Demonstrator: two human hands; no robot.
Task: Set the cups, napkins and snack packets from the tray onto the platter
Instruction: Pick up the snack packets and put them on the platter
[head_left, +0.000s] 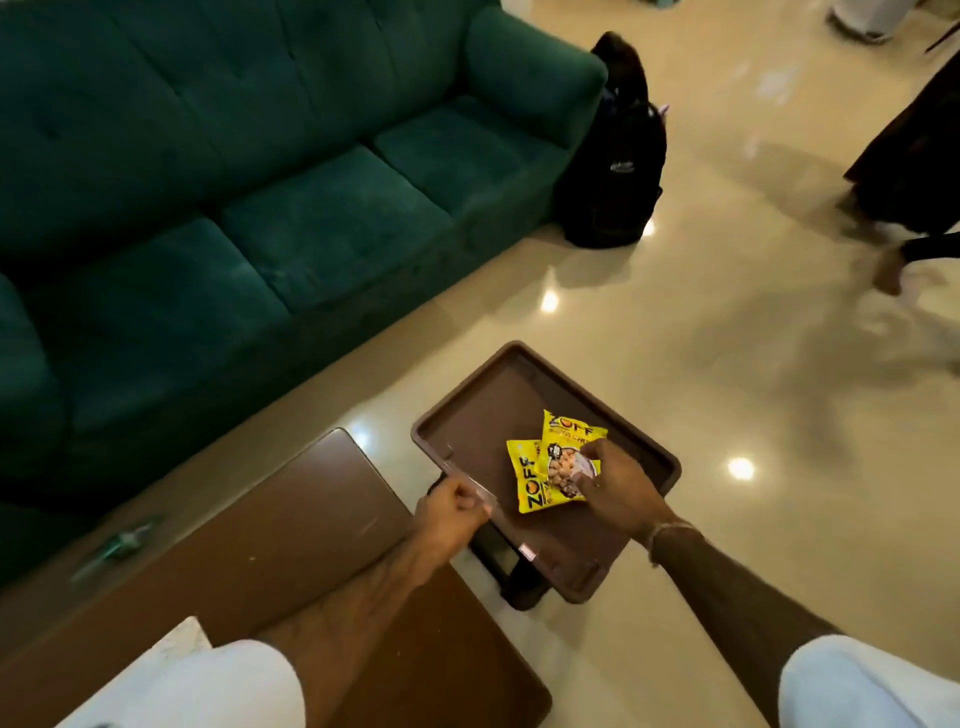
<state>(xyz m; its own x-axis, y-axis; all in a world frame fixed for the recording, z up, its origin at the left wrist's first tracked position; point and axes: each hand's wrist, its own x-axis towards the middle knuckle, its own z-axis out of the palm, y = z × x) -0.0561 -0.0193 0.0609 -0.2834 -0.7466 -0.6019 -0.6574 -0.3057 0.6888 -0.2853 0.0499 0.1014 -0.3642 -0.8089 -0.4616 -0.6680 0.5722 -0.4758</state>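
Note:
A brown rectangular tray (498, 395) is held out over the floor to the right of a wooden table. My left hand (451, 512) grips the tray's near left rim. Two yellow snack packets (550, 457) lie overlapping on the tray's near half. My right hand (615, 483) rests on them, with its fingers pinching the upper packet. No cups or napkins show on the tray. I cannot see a platter, only a white corner (176, 636) at the table's near left edge.
The dark wooden table (291, 525) fills the lower left. A green sofa (234, 171) stands behind it. A black backpack (623, 156) leans at the sofa's right end. Another person's legs (904, 171) move across the glossy cream floor at far right.

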